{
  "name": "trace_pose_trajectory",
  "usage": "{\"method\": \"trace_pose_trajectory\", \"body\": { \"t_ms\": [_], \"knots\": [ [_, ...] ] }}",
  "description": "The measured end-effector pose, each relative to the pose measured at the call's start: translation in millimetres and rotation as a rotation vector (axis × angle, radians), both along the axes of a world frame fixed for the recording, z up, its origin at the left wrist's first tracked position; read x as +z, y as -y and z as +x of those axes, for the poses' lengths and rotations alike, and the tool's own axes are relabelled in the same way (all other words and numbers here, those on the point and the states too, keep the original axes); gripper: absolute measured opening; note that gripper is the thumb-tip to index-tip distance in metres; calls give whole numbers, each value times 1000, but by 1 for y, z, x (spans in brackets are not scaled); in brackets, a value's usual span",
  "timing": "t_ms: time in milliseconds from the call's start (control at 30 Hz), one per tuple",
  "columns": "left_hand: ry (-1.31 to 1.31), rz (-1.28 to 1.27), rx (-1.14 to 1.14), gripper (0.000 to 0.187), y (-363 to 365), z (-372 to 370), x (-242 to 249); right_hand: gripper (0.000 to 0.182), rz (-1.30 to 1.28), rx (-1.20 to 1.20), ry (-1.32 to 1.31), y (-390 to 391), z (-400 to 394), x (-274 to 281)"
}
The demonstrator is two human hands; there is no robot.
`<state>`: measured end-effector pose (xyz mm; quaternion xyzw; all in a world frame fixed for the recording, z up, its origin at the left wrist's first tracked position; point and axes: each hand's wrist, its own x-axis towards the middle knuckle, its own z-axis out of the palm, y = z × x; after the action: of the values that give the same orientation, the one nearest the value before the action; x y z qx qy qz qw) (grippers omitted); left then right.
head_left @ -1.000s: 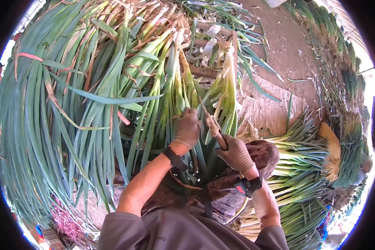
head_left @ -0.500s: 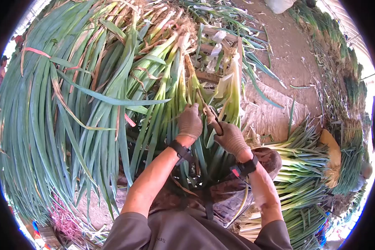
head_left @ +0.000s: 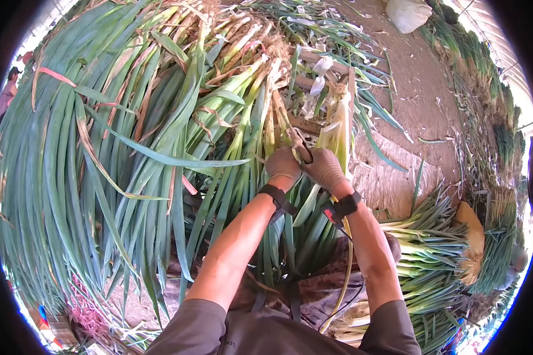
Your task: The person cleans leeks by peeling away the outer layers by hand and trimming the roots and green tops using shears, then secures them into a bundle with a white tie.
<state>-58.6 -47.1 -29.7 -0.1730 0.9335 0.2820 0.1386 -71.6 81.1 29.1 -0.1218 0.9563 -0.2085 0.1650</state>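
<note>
My left hand (head_left: 283, 164), in a tan knit glove, is closed around green onion stalks, one with a browned outer leaf (head_left: 281, 112). Right beside it, my gloved right hand (head_left: 326, 168) is closed on a dark curved tool (head_left: 305, 151) whose exact kind I cannot make out. A yellow hose (head_left: 347, 260) runs along my right forearm toward that hand. Just beyond the right hand, a pale peeled green onion (head_left: 340, 118) stands with its roots up. To the left lies a big heap of long green onions (head_left: 118, 171), root ends away from me.
A slatted wooden frame (head_left: 351, 94) with peeled skins is ahead. Bundled green onions (head_left: 426, 242) lie at my right, by a tan sheet (head_left: 391, 165) on the dirt floor. A white sack (head_left: 408, 14) sits farther off. Another person (head_left: 7, 93) is at the far left.
My left hand has moved right and slightly down, close against the right hand. The right hand has risen a little, and the view has shifted slightly.
</note>
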Motion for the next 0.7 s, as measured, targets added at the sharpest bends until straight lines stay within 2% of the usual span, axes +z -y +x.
{"method": "trace_pose_trajectory", "body": {
  "t_ms": [33, 100, 200, 267, 367, 433, 567, 667, 700],
  "knots": [
    [13, 58, 31, 40, 1, -7, -4, 38, -97, 9, -58, -1, -4, 0],
    [41, 174, 86, 42, 4, -17, -12, 38, -48, 7, -24, -1, -17, -3],
    [43, 201, -53, 45, 6, -20, -22, 38, -43, 11, -21, -2, -23, -1],
    [19, 190, -62, 46, 1, -4, 3, 38, -99, -34, -12, -9, -17, 7],
    [-45, 165, -105, 45, -6, 18, 3, 38, -119, -94, -59, -30, -8, -21],
    [-58, 146, -178, 40, -11, 32, 5, 37, -162, -138, -17, -40, 15, -1],
    [85, 192, -254, 37, -26, 62, 20, 33, -206, -209, 82, -63, 64, 28],
    [-32, 257, -229, 34, -33, 70, 13, 32, -230, -301, 111, -76, 110, 55],
    [-144, 297, -202, 27, -34, 70, 7, 32, -187, -324, 137, -83, 124, 58]
  ]
}}
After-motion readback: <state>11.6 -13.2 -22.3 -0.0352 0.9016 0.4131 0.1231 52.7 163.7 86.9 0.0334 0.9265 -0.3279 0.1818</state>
